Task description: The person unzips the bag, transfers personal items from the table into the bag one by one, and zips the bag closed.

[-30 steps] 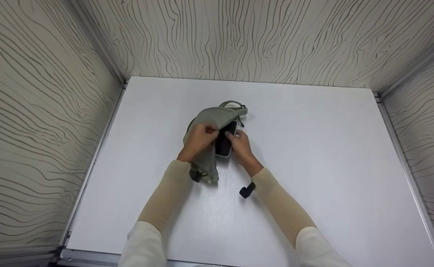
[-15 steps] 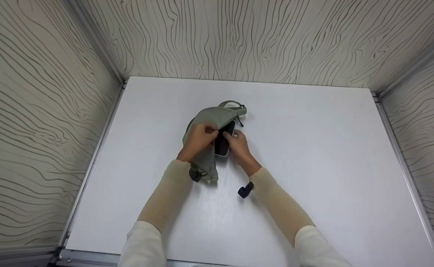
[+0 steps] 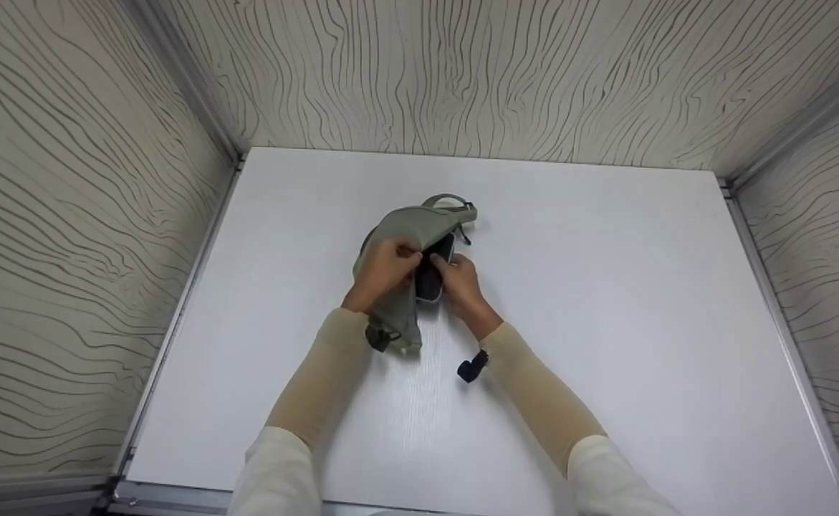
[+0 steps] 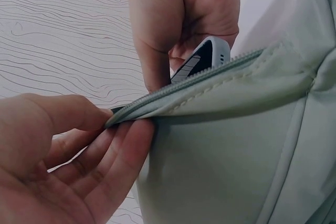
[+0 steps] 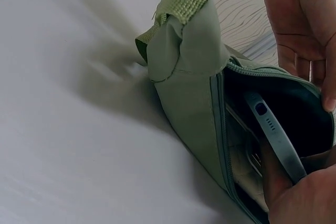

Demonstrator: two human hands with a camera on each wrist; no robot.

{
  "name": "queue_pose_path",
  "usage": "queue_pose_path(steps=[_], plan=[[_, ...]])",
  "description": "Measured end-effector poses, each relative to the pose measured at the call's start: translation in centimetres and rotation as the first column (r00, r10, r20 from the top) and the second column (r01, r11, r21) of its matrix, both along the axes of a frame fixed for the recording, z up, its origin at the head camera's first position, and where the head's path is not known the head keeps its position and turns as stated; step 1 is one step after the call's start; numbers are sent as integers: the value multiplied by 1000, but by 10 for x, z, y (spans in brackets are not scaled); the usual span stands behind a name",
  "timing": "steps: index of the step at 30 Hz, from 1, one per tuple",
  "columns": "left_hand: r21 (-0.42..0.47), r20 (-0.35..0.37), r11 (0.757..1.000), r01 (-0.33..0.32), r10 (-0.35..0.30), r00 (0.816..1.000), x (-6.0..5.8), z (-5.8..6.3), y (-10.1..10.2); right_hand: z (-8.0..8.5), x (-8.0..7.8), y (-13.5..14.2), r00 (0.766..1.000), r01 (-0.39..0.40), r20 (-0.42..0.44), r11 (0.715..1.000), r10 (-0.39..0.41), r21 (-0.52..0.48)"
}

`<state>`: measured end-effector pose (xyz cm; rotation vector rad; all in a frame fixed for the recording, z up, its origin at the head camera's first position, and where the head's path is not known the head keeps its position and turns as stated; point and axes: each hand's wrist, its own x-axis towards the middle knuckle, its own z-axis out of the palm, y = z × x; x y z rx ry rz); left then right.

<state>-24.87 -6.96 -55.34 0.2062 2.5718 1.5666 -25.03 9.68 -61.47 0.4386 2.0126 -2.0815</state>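
Note:
A sage-green waist bag (image 3: 408,223) lies on the white table with its zipped mouth spread open. My left hand (image 3: 383,269) pinches the zipper edge (image 4: 184,85) between thumb and fingers, lifting it. In my right hand (image 3: 465,285) is a phone (image 3: 430,287) with a dark face and a pale grey case. The right wrist view shows the phone (image 5: 278,137) tilted inside the bag's mouth, with right-hand fingers (image 5: 307,195) around its lower part. From the left wrist view, the phone's corner (image 4: 218,51) shows just behind the zipper teeth.
The white tabletop (image 3: 605,301) stretches around the bag, bounded by wood-patterned panels (image 3: 462,79) at the back and sides. A green strap (image 3: 448,198) loops at the bag's far end, and a black buckle (image 3: 378,337) sits near my left wrist.
My right hand has shifted slightly left with the phone, bringing it a little further into the bag. My left hand keeps its hold on the zipper edge, almost unmoved.

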Motion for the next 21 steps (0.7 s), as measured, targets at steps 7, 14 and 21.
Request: queue_pose_path(steps=[7,14,21], plan=[[9,-12,1000,-1,1,1000,0,-1,0,2,0,-3,1000,-3,-28,1000,3,-13],[17,-17,1000,0,0,1000,-1,-1,1,4,-1,-3,1000,-3,11,1000,3,-23],[43,12,999,7,-8,1000,-1,-2,0,5,1,-1,1000,-12,27,1000,12,1]])
